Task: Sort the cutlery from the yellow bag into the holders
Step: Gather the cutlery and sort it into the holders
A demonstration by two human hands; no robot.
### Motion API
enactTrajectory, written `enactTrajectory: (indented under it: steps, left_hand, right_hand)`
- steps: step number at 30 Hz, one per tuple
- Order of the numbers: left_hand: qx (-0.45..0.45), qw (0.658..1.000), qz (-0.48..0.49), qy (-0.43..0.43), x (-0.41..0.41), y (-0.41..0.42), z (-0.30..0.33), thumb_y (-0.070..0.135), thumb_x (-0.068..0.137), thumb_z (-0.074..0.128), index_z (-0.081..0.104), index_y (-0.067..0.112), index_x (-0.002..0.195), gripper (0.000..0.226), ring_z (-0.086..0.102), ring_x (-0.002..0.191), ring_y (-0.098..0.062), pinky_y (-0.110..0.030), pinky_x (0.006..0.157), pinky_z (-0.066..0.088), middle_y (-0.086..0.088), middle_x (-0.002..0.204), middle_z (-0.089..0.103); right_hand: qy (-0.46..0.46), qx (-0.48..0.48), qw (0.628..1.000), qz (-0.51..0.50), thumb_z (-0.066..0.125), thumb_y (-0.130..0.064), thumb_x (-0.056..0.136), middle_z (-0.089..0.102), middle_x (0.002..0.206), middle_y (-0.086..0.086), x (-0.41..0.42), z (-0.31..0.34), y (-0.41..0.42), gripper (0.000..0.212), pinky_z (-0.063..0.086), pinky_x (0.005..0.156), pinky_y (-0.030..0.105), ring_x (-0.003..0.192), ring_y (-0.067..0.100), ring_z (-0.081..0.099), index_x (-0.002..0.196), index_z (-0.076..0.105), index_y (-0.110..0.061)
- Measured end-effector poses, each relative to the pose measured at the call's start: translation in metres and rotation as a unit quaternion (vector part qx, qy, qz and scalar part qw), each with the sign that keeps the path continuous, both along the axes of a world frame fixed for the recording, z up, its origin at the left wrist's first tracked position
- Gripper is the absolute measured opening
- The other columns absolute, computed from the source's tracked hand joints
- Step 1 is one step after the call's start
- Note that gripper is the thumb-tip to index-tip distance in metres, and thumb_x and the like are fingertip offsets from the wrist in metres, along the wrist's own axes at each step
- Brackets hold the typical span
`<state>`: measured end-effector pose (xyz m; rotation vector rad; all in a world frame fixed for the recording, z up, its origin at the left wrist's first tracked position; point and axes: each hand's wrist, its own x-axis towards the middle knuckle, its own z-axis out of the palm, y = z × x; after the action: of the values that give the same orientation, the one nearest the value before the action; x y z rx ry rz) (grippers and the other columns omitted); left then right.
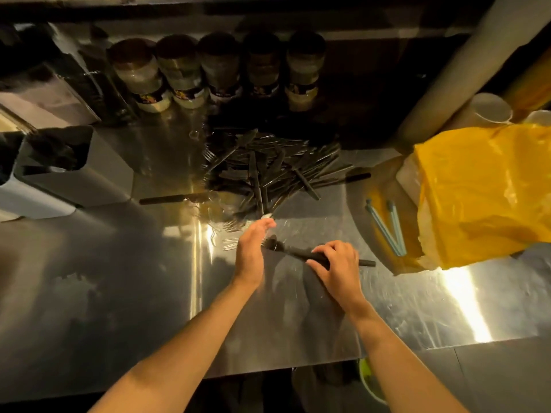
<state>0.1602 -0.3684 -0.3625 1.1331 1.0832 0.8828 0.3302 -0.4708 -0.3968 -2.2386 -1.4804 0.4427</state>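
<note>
A bunch of dark forks (301,254) is clamped in the right hand (337,263) low over the steel desk (119,278). The left hand (253,248) is held flat and open against the tines. The cutlery pile (268,168) is heaped just behind, and the yellow bag (483,189) is slumped at the right.
</note>
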Motion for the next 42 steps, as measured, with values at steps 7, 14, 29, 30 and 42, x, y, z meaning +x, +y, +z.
enactTrajectory:
  steps: [7, 14, 29, 30, 42]
  left_hand:
    - [0.005, 1.0, 0.023, -0.006, 0.006, 0.009, -0.001, 0.012, 0.105, 0.042, 0.064, -0.004, 0.117, 0.03, 0.064, 0.11, -0.014, -0.021, 0.096, 0.047, -0.008, 0.111, 0.069]
    - [0.031, 0.999, 0.039, -0.014, 0.011, 0.03, 0.026, 0.021, 0.102, 0.04, 0.069, 0.016, 0.11, 0.03, 0.063, 0.112, -0.01, -0.017, 0.096, 0.045, -0.002, 0.112, 0.07]
    - [-0.137, 0.978, 0.071, -0.14, 0.039, 0.107, 0.089, 0.017, 0.106, 0.039, 0.06, 0.01, 0.083, 0.032, 0.071, 0.087, -0.022, -0.029, 0.076, 0.055, -0.01, 0.078, 0.072]
    - [-0.144, 0.973, 0.102, -0.149, 0.036, 0.12, 0.091, 0.015, 0.106, 0.039, 0.057, 0.01, 0.081, 0.031, 0.071, 0.082, -0.024, -0.031, 0.081, 0.056, -0.008, 0.069, 0.068]
    - [-0.162, 0.983, 0.017, 0.082, 0.021, 0.205, 0.078, 0.007, 0.105, 0.038, 0.056, 0.013, 0.106, 0.019, 0.048, 0.049, -0.009, -0.02, 0.044, 0.039, -0.004, 0.079, 0.062]
  right_hand:
    - [0.005, -0.021, 0.998, 0.053, 0.07, -0.033, 0.091, 0.059, 0.094, -0.006, 0.007, 0.007, 0.011, 0.015, 0.041, 0.086, 0.035, 0.089, 0.014, 0.046, 0.096, 0.064, -0.021]
    - [0.01, -0.086, 0.995, 0.058, 0.046, -0.03, 0.104, 0.062, 0.115, 0.0, 0.015, 0.027, 0.026, 0.025, 0.045, 0.09, 0.039, 0.106, 0.022, 0.056, 0.12, 0.06, -0.016]
    - [0.366, 0.001, 0.931, -0.009, 0.047, -0.022, 0.105, 0.055, 0.061, -0.013, -0.029, 0.11, 0.138, 0.036, 0.037, 0.061, 0.022, 0.057, 0.0, 0.047, 0.077, 0.069, -0.015]
    - [0.361, -0.008, 0.932, -0.028, 0.047, -0.028, 0.105, 0.055, 0.059, -0.013, -0.026, 0.106, 0.142, 0.037, 0.037, 0.059, 0.022, 0.056, 0.0, 0.046, 0.08, 0.072, -0.016]
    - [0.503, -0.013, 0.813, -0.295, 0.054, -0.007, 0.095, 0.067, 0.1, 0.008, 0.007, 0.082, 0.251, 0.03, 0.053, 0.078, 0.03, 0.089, 0.019, 0.063, 0.124, 0.06, -0.009]
